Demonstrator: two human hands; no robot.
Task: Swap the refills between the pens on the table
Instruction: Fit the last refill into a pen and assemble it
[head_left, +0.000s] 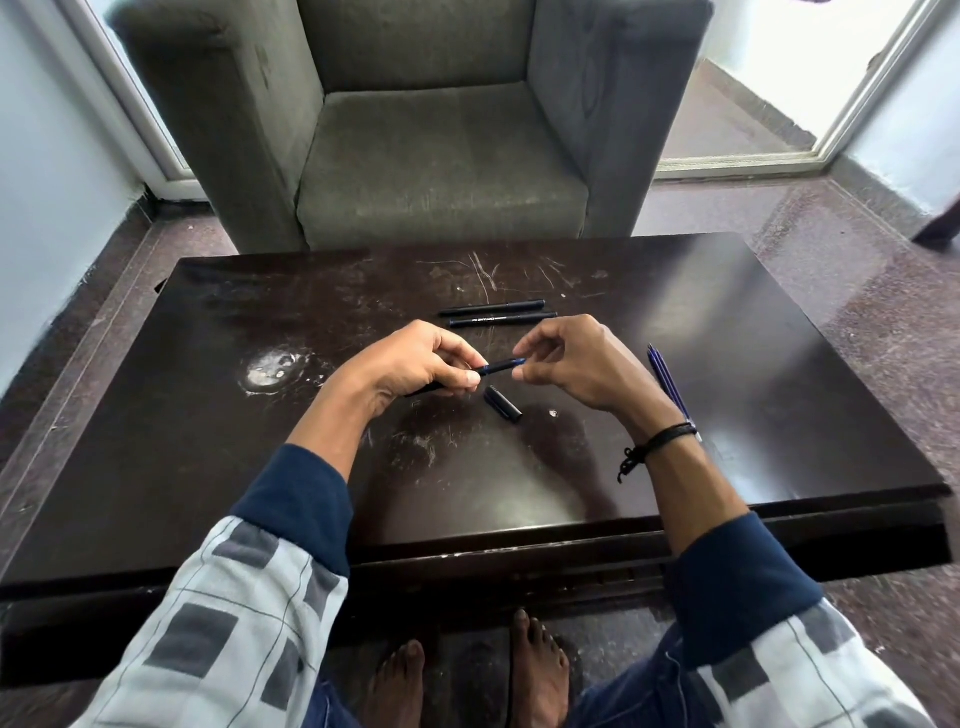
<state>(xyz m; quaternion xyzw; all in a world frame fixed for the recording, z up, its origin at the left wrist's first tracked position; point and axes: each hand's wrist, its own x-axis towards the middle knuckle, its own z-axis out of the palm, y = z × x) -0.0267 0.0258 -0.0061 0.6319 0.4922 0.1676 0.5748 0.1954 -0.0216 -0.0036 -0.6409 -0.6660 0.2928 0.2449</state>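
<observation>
My left hand grips a dark blue pen held just above the dark table. My right hand pinches the pen's right end between thumb and fingertips. A black pen cap lies on the table right under the pen. Two more dark pens lie side by side just beyond my hands. Thin blue refills lie to the right of my right wrist, partly hidden by it.
A grey armchair stands close behind the table's far edge. A white smudge marks the tabletop left of my left hand. My bare feet are under the near edge. An open doorway is at the back right.
</observation>
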